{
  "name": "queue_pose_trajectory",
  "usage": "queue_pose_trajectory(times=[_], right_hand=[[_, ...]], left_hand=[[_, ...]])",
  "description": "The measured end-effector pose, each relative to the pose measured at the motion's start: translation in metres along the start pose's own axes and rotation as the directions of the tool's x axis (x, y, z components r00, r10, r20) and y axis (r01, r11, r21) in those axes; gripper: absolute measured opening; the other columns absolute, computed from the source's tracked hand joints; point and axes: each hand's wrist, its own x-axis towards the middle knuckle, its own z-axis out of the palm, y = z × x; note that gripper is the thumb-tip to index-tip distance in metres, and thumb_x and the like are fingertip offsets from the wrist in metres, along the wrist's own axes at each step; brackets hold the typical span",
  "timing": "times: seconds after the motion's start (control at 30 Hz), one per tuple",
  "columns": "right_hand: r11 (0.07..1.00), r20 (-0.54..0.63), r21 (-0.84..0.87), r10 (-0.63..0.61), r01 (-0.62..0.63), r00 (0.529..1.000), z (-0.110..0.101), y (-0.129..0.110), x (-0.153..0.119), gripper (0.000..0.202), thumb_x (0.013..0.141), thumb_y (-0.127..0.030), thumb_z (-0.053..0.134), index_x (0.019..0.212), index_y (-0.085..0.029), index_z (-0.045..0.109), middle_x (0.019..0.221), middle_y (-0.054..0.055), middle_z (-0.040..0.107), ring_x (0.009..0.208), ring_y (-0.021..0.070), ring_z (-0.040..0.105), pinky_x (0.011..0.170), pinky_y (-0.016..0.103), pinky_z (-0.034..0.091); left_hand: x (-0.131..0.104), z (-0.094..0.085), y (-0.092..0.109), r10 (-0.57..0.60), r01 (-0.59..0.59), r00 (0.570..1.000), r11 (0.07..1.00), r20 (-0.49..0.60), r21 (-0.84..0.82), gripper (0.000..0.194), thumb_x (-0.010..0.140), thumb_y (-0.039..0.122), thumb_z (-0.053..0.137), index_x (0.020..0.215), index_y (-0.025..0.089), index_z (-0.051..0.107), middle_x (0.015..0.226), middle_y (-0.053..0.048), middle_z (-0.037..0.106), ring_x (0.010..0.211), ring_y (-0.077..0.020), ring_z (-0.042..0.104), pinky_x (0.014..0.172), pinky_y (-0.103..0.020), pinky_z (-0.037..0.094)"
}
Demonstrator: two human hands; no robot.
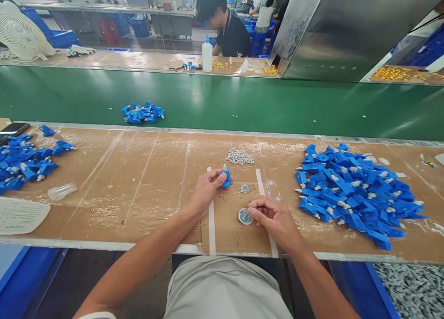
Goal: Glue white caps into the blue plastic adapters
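Note:
My left hand (pixel 207 189) pinches a small blue plastic part (pixel 226 178) with a pale tip pointing up, above the cardboard mat. My right hand (pixel 272 217) is closed, thumb and fingertips together over the edge of a small round dish (pixel 244 216) with grey-blue contents. Whatever those fingertips hold is too small to make out. Just beyond the dish lies a smaller round lid-like disc (pixel 244 188) beside a thin stick. A little heap of small grey pieces (pixel 240 156) sits farther back.
A large pile of blue parts (pixel 354 189) lies on the right, a smaller pile (pixel 27 162) on the left. Another cluster (pixel 143 112) rests on the green conveyor belt (pixel 215 101). Across it stand a white bottle (pixel 207 55) and a seated person (pixel 231 30).

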Motion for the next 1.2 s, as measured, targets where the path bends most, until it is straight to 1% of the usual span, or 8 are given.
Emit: queue_pose_trajectory(times=[0.17, 0.33, 0.43, 0.6, 0.8, 0.9, 1.0, 1.2], right_hand=[[0.986, 0.024, -0.11, -0.122, 0.123, 0.992, -0.004, -0.011, 0.001, 0.026, 0.09, -0.044, 0.07, 0.083, -0.019, 0.074, 0.08, 0.003, 0.062, 0.073, 0.017, 0.055, 0.066, 0.029, 0.046], [0.895, 0.094, -0.376, -0.221, 0.24, 0.971, -0.002, -0.028, -0.008, 0.022, 0.098, -0.036, 0.06, 0.09, -0.021, 0.073, 0.085, 0.004, 0.056, 0.072, 0.0173, 0.053, 0.061, 0.029, 0.043], [0.852, 0.13, -0.42, -0.284, 0.313, 0.95, 0.0, -0.033, -0.012, 0.019, 0.1, -0.031, 0.057, 0.091, -0.021, 0.071, 0.085, 0.004, 0.055, 0.077, 0.0189, 0.054, 0.065, 0.031, 0.043], [0.918, 0.049, -0.313, -0.242, 0.245, 0.969, -0.008, -0.035, -0.011, 0.019, 0.101, -0.032, 0.058, 0.088, -0.021, 0.068, 0.085, 0.003, 0.06, 0.076, 0.0177, 0.055, 0.068, 0.031, 0.044], [0.979, -0.141, 0.018, -0.198, 0.203, 0.97, -0.02, -0.041, -0.008, 0.013, 0.099, -0.032, 0.063, 0.092, -0.022, 0.067, 0.094, 0.003, 0.069, 0.067, 0.0137, 0.058, 0.062, 0.028, 0.049], [0.955, -0.233, 0.071, -0.265, 0.288, 0.936, -0.015, -0.053, -0.007, 0.007, 0.099, -0.028, 0.063, 0.096, -0.022, 0.067, 0.096, 0.004, 0.071, 0.067, 0.0138, 0.06, 0.062, 0.029, 0.051], [0.924, -0.315, -0.057, -0.376, 0.378, 0.871, -0.005, -0.068, -0.006, 0.004, 0.098, -0.022, 0.063, 0.097, -0.022, 0.067, 0.094, 0.005, 0.071, 0.068, 0.0147, 0.061, 0.063, 0.03, 0.053], [0.843, -0.29, -0.261, -0.534, 0.471, 0.795, 0.009, -0.072, 0.0, 0.011, 0.098, -0.014, 0.06, 0.102, -0.024, 0.064, 0.098, 0.006, 0.071, 0.078, 0.0182, 0.066, 0.074, 0.036, 0.058]], left_hand=[[-0.002, 0.001, 0.0, -0.03, 0.031, 0.999, 0.999, 0.024, -0.014, 0.043, 0.077, 0.052, 0.08, 0.094, 0.013, 0.073, 0.095, -0.01, 0.073, 0.089, -0.0201, 0.068, 0.074, -0.027, 0.052], [-0.002, -0.001, 0.003, -0.034, 0.034, 0.999, 0.998, 0.007, -0.048, 0.038, 0.079, 0.048, 0.08, 0.091, 0.013, 0.073, 0.091, -0.008, 0.072, 0.086, -0.0178, 0.067, 0.075, -0.026, 0.052], [-0.006, 0.001, 0.005, -0.04, 0.042, 0.999, 0.995, 0.017, -0.088, 0.034, 0.082, 0.045, 0.078, 0.091, 0.012, 0.074, 0.091, -0.008, 0.072, 0.085, -0.0159, 0.067, 0.075, -0.025, 0.053], [-0.018, 0.008, 0.013, -0.179, 0.182, 0.983, 0.945, 0.035, -0.274, 0.026, 0.084, 0.035, 0.078, 0.087, 0.009, 0.075, 0.082, -0.006, 0.071, 0.077, -0.0128, 0.07, 0.077, -0.021, 0.057], [-0.028, 0.019, 0.013, -0.37, 0.404, 0.915, 0.838, 0.163, -0.367, 0.022, 0.092, 0.024, 0.068, 0.097, 0.005, 0.077, 0.085, -0.009, 0.075, 0.071, -0.012, 0.073, 0.066, -0.013, 0.058], [-0.029, 0.023, 0.01, -0.415, 0.467, 0.884, 0.795, 0.215, -0.387, 0.022, 0.092, 0.022, 0.068, 0.098, 0.003, 0.077, 0.084, -0.009, 0.074, 0.069, -0.0123, 0.074, 0.065, -0.013, 0.059], [-0.03, 0.025, 0.008, -0.419, 0.498, 0.866, 0.778, 0.273, -0.383, 0.023, 0.092, 0.023, 0.068, 0.097, 0.002, 0.076, 0.082, -0.009, 0.072, 0.071, -0.0131, 0.074, 0.066, -0.013, 0.059], [-0.03, 0.025, 0.006, -0.39, 0.496, 0.862, 0.781, 0.324, -0.378, 0.022, 0.09, 0.026, 0.071, 0.09, 0.005, 0.074, 0.079, -0.008, 0.068, 0.071, -0.0134, 0.072, 0.066, -0.014, 0.057]])
